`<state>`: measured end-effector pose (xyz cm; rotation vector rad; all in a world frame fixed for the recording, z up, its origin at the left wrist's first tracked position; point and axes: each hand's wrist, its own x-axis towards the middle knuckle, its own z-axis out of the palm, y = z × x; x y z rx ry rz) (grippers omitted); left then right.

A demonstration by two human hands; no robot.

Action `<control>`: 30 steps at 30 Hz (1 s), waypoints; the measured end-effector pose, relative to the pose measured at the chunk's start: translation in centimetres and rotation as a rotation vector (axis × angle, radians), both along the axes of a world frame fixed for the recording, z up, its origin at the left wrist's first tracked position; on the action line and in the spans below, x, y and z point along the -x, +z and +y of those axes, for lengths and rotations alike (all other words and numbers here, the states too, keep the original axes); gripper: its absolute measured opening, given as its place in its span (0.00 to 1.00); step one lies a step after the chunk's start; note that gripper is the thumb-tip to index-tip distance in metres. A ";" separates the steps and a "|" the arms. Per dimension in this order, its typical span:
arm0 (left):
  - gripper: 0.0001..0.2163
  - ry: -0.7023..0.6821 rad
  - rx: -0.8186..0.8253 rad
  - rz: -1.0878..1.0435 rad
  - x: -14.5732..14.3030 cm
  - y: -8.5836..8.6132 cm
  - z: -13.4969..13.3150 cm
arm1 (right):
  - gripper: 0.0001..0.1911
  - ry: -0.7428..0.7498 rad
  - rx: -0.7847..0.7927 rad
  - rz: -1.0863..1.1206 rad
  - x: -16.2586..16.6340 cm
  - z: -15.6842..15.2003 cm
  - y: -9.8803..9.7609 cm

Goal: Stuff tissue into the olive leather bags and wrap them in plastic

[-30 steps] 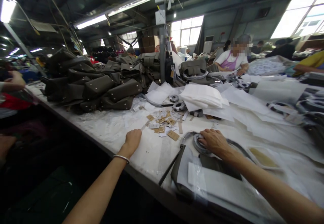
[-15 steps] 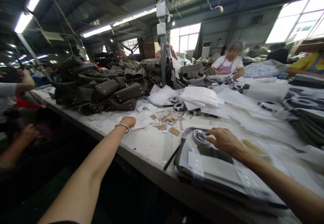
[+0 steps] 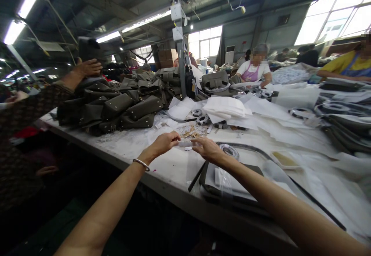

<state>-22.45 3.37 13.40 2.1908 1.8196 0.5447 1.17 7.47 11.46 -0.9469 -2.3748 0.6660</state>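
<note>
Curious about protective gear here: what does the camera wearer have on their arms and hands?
No gloves on the left hand or right hand; both forearms show no sleeves. A thin silver bangle circles the left wrist.

The bare strip of tabletop [image 3: 127, 148] along the near edge, left of the left hand [image 3: 165, 142], lies open, but a heap of grey bags [image 3: 116, 107] walls it off at the back, with a co-worker's hand [image 3: 87, 68] on top of the heap. Straight ahead of the hands lie scattered paper tags [image 3: 193, 131], with a stack of white sheets [image 3: 226, 109] and a post [image 3: 182, 66] behind them. Right of the right hand [image 3: 207, 150] the way is crowded: a coiled strap [image 3: 231, 151] just beside it, a flat bag [image 3: 228, 180] under the forearm, and a small tray [image 3: 285, 158] farther out.
</note>
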 end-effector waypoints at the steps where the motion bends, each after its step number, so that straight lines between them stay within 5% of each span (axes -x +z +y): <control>1: 0.10 -0.018 -0.037 0.008 -0.7 -0.2 0.0 | 0.17 0.000 0.038 0.017 1.1 0.3 -0.3; 5: 0.09 -0.055 -0.125 0.006 -1.5 -0.7 0.2 | 0.12 -0.001 0.125 0.025 3.3 2.1 -1.8; 10: 0.07 0.015 -0.155 -0.063 0.9 -1.7 1.1 | 0.11 0.029 0.196 -0.015 3.5 4.1 -3.5; 16: 0.07 0.035 -0.091 -0.107 3.6 -6.2 0.5 | 0.11 0.057 0.183 -0.163 3.5 3.8 -5.0; 22: 0.08 -0.030 0.026 -0.065 2.6 -10.3 -2.0 | 0.11 0.120 0.141 -0.394 4.6 3.3 -5.4; 30: 0.05 -0.009 0.058 0.090 0.9 -10.8 -1.9 | 0.12 0.100 0.140 -0.569 6.9 2.9 -6.4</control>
